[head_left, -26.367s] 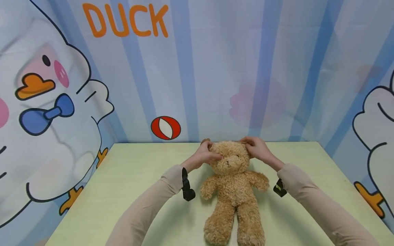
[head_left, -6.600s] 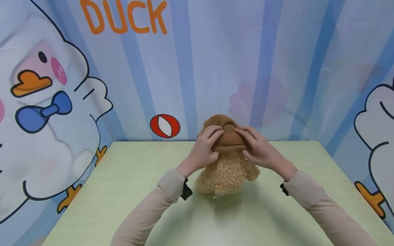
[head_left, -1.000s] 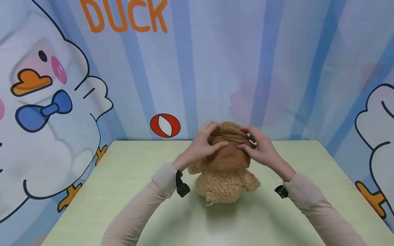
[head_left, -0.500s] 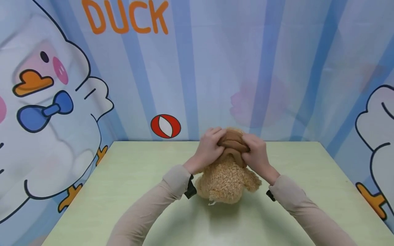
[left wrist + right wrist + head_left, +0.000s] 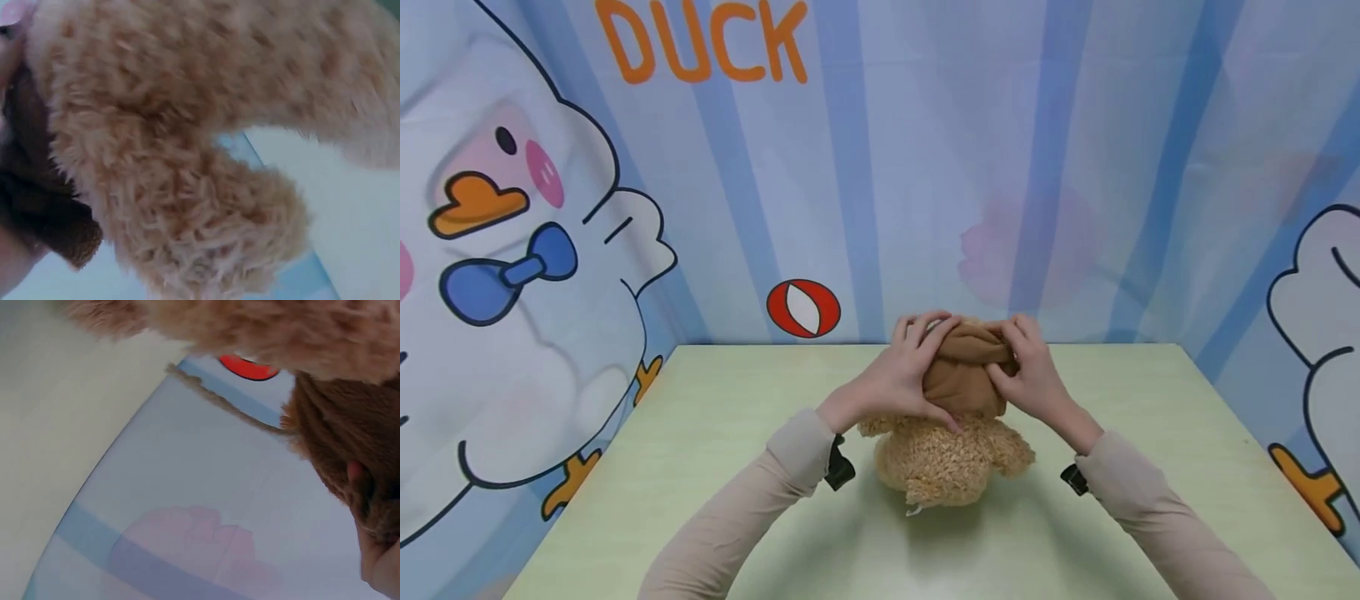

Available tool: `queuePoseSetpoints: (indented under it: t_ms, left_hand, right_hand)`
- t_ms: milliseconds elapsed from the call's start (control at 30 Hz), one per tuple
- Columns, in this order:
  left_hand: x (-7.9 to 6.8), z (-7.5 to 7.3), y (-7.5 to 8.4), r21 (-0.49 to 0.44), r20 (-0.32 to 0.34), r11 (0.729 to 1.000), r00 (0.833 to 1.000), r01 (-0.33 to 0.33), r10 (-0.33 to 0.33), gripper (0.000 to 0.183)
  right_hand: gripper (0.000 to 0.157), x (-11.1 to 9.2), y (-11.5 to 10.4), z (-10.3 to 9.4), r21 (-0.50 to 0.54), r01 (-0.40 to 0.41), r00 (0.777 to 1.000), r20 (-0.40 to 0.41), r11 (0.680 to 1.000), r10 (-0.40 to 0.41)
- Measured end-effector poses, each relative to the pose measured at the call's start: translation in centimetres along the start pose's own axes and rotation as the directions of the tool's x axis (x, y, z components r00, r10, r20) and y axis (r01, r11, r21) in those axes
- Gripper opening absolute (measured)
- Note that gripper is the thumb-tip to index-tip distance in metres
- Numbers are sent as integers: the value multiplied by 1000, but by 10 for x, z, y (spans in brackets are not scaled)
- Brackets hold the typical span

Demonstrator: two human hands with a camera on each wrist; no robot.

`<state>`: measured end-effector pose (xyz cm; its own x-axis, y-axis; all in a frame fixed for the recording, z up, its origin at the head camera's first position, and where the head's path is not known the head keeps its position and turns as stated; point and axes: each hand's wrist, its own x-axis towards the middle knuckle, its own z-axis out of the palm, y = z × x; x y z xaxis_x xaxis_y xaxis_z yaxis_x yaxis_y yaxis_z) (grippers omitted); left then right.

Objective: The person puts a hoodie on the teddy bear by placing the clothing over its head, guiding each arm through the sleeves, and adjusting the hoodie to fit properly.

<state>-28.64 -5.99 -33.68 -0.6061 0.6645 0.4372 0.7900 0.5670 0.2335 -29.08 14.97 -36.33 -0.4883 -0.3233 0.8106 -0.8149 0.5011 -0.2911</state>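
A curly tan teddy bear [image 5: 936, 471] sits on the table with its back to me. A soft brown hat [image 5: 962, 390], folded across the top, covers the back of its head. My left hand [image 5: 895, 375] clasps the hat's left side, fingers over the top and thumb down at the bear's neck. On the other side, my right hand [image 5: 1036, 375] pinches the folded fabric between thumb and fingers. A thin brown cord [image 5: 231, 411] trails from the hat in the right wrist view. In the left wrist view, the bear's fur [image 5: 181, 162] hides most of the hat. Its face is hidden in the head view.
The pale green table [image 5: 722, 450] ends just behind the bear at a striped blue backdrop [image 5: 917, 167] printed with ducks and a red ball. A white tag [image 5: 913, 510] sticks out at the bear's bottom.
Earlier the bear lay face up, its hat hardly showing; now it sits turned away. In the last half second my left hand has spread, its thumb dropping to the neck, and the hat's back has come down.
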Motion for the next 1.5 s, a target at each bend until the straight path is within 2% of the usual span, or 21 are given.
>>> queuePoseSetpoints:
  t_ms: [67,133,233,300,367,467,500,567,700,767,833,900,1000,1100,1167,1233,1267,1300,1400,1467,1500]
  left_hand:
    - [1,0,2,43,1,999,1000,0,0,110]
    - [3,1,3,76,-29,997,1000,1,1,99]
    - [4,1,5,92,-80,996,997,2,5,80]
    - [4,1,6,98,-99,995,995,4,6,74]
    - [4,2,6,107,-102,994,995,-6,17,72]
    - [5,4,5,135,-114,989,991,-54,70,70]
    - [5,4,5,148,-119,986,988,-81,99,69]
    - [4,5,5,176,-122,973,978,-148,170,66]
    - [0,7,7,243,-123,937,950,-251,286,65]
    - [-3,9,8,295,-141,910,928,-292,344,63]
    - [-7,12,6,368,-169,873,901,-319,400,60]
    - [-12,16,5,454,-197,825,865,-336,461,57]
    - [-16,22,4,611,-216,724,813,-320,541,47]
    - [-15,26,6,757,-249,610,760,-235,601,33]
    - [-12,27,8,831,-271,534,725,-155,633,28]
    - [-7,26,11,868,-276,485,711,-104,646,25]
    - [-5,24,13,880,-260,464,719,-98,645,25]
    - [-3,22,16,890,-234,445,738,-101,634,26]
    - [3,15,25,894,-115,421,828,-155,548,31]
    - [8,11,31,892,-36,409,872,-193,489,32]
    - [9,9,34,894,-3,397,884,-207,468,32]
  right_hand:
    - [27,3,-2,-5,56,-18,999,49,998,15]
    - [28,5,-4,-10,112,-34,992,126,993,20]
    - [33,7,-6,-20,186,-90,957,288,978,33]
    - [29,8,-7,-29,278,-190,905,421,942,58]
    - [19,9,-7,-36,351,-333,850,514,875,117]
    - [19,15,-4,-39,391,-513,782,580,764,229]
    - [22,17,-2,-38,377,-553,764,585,743,271]
    - [26,22,2,-36,321,-608,723,602,726,339]
    - [45,27,11,-37,224,-638,631,701,737,333]
    - [50,28,12,-39,226,-642,603,739,733,300]
    - [46,27,9,-36,231,-635,609,736,737,294]
    - [43,25,4,-31,252,-605,653,700,756,290]
    - [31,21,-2,-19,258,-521,761,572,813,306]
    - [23,18,-7,-10,207,-455,852,384,866,356]
    - [19,18,-9,-7,163,-444,879,272,881,393]
    - [19,19,-10,-6,120,-445,887,192,887,419]
    - [20,20,-10,-6,114,-451,887,171,885,430]
    - [20,21,-10,-7,111,-459,884,159,882,440]
    - [21,25,-8,-8,106,-488,869,157,866,470]
    - [21,27,-7,-9,109,-502,861,158,858,484]
    - [21,29,-6,-9,107,-506,859,158,856,488]
